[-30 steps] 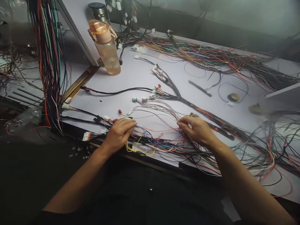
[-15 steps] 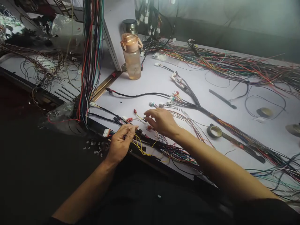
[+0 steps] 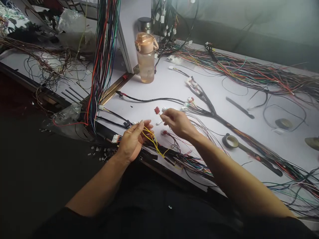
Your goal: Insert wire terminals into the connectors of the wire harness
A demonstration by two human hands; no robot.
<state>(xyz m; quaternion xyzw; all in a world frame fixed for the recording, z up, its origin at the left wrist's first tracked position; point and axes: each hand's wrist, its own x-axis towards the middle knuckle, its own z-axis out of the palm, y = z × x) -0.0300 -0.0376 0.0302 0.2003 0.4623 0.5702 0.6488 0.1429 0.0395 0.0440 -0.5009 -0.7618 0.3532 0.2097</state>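
Near the front edge of the tabletop (image 3: pixel 164 87), the left hand (image 3: pixel 131 142), loosely curled, pinches yellow wires (image 3: pixel 156 145); the right hand (image 3: pixel 178 122), fingertips together, holds a red connector (image 3: pixel 157 110) by its lead (image 3: pixel 159 115).

White tabletop (image 3: pixel 169 88), upright white panel (image 3: pixel 131 23); greyish wall (image 3: pixel 236 28) brightest upper right; dark floor (image 3: pixel 50 176).

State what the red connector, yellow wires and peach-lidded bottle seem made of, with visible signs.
Red connector: probably hard plastic, finish unclear; it looks blocky.
Yellow wires: likely plastic-coated, smooth, judging by even colour and loose curves.
Peach-lidded bottle: its see-through body looks like smooth plastic, possibly glass.
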